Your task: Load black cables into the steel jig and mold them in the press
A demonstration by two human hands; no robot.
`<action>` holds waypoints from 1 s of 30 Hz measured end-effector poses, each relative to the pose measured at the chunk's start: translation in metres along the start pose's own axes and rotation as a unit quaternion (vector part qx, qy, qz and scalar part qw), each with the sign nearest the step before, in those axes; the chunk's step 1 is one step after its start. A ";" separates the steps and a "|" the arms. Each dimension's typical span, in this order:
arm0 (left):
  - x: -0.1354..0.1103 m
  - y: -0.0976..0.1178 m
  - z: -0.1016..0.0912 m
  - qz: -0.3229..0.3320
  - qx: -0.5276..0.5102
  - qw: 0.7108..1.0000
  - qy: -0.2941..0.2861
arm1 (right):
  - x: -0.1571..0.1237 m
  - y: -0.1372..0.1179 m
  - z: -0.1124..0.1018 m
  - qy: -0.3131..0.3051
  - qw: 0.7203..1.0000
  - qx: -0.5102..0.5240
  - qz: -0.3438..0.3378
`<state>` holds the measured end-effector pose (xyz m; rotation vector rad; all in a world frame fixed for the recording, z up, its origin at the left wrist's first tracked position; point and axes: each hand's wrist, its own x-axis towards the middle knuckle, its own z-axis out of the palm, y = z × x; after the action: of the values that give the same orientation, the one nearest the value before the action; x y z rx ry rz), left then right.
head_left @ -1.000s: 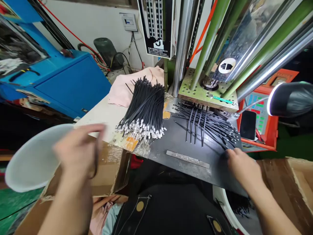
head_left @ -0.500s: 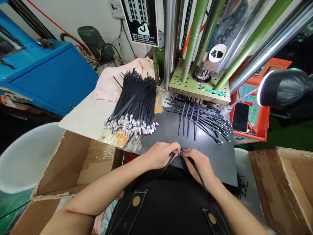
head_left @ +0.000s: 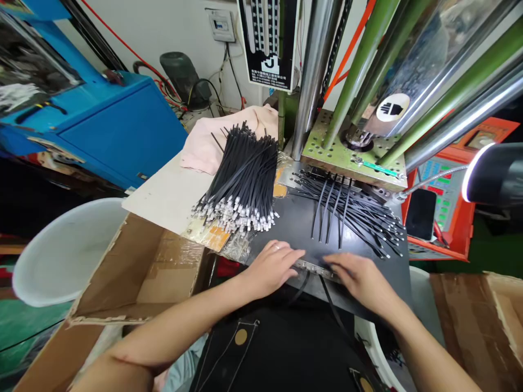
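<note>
Here's the dark grey, smooth worktop, with a flat, narrow silver metal bar near its front edge. Taking that bar as the clock's centre, the left hand is at nine o'clock, fingers loosely bent over the bar's end; whether they grip it, I can't tell. The right hand, half curled at three o'clock, has blurred fingertips at the other end, so its hold can't be read either. Two flat black strips trail toward six o'clock from the bar's near edge.

At eleven, a thick bundle of black strips with whitish ends leans on a pale pink cloth. At one, a looser heap of black strips fans out below a green, perforated metal plate with steel and green columns above.

Out in the room: blue metal cabinet at ten, open brown cardboard box and round white tub at nine, orange control box at two.

Now the hard parts: the columns run off the top, the lit black lamp is cut by the right edge, the hands cover the bar's ends, and the trailing strips melt into the black apron.
</note>
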<state>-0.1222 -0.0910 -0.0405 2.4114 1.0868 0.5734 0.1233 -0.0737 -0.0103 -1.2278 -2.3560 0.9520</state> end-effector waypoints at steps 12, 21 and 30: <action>-0.036 -0.008 0.009 -0.002 -0.046 0.996 0.082 | 0.166 -0.047 0.071 -0.083 0.964 -0.212 -0.134; -0.047 -0.020 -0.023 -0.027 -0.050 0.995 0.081 | 0.170 -0.020 0.061 -0.121 0.982 -0.048 -0.136; -0.065 -0.018 -0.022 -0.059 -0.046 0.994 0.085 | 0.165 -0.021 0.064 -0.108 0.982 -0.060 -0.141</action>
<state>-0.1835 -0.1254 -0.0448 2.2357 1.2339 0.7816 -0.0201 0.0255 -0.0464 -0.8317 -2.6997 0.8970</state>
